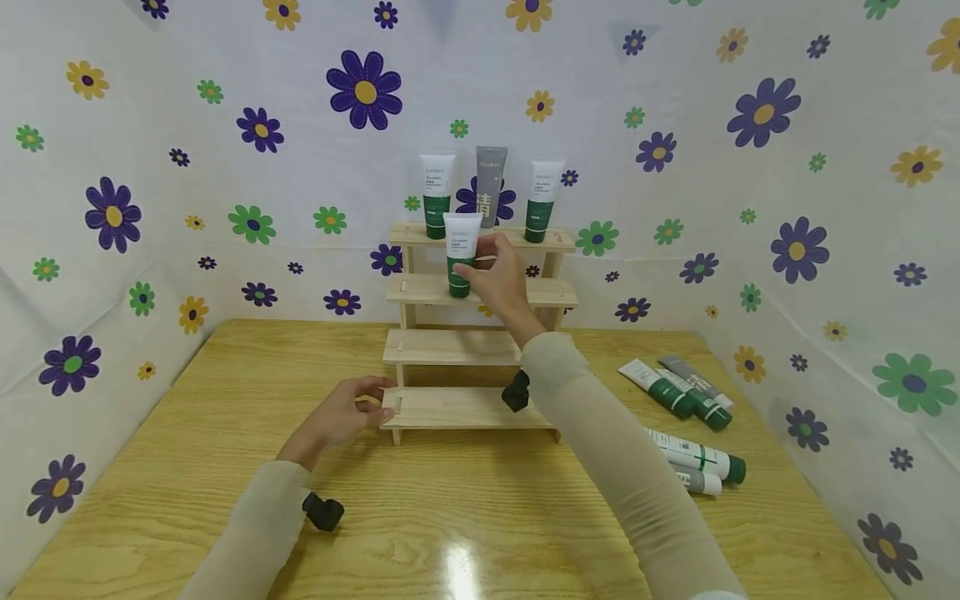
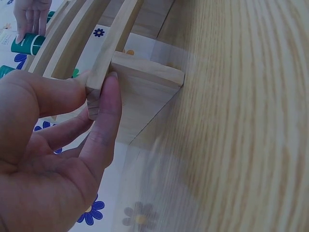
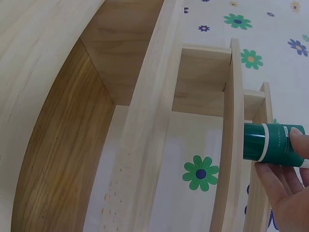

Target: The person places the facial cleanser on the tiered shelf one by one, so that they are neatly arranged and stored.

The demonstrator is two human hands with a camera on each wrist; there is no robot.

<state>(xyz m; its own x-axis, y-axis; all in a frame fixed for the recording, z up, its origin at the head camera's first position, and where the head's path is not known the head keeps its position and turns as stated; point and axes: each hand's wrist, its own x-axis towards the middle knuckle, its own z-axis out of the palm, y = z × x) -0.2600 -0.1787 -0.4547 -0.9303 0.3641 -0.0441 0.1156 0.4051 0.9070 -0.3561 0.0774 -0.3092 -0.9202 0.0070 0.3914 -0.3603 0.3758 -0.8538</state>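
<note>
My right hand [image 1: 501, 279] holds a white and green squeeze tube [image 1: 462, 237] upright between thumb and fingers. Its green cap [image 3: 256, 141] is right at the third shelf up of the stepped wooden rack [image 1: 450, 346], near the left end. With thumb and fingers my left hand [image 1: 348, 414] pinches the left end of the lowest shelf [image 2: 104, 67]. On the top shelf stand a white and green tube [image 1: 437, 193], a grey tube [image 1: 491, 185] and another white and green tube [image 1: 543, 200]. The held tube overlaps the top shelf's front in the head view.
Several white, green and grey tubes lie on the wooden table [image 1: 247, 400] to the right, among them a white and green tube [image 1: 656, 387] and a long white tube [image 1: 693, 454] by my right forearm. A flower-printed cloth [image 1: 300, 158] hangs behind and on both sides.
</note>
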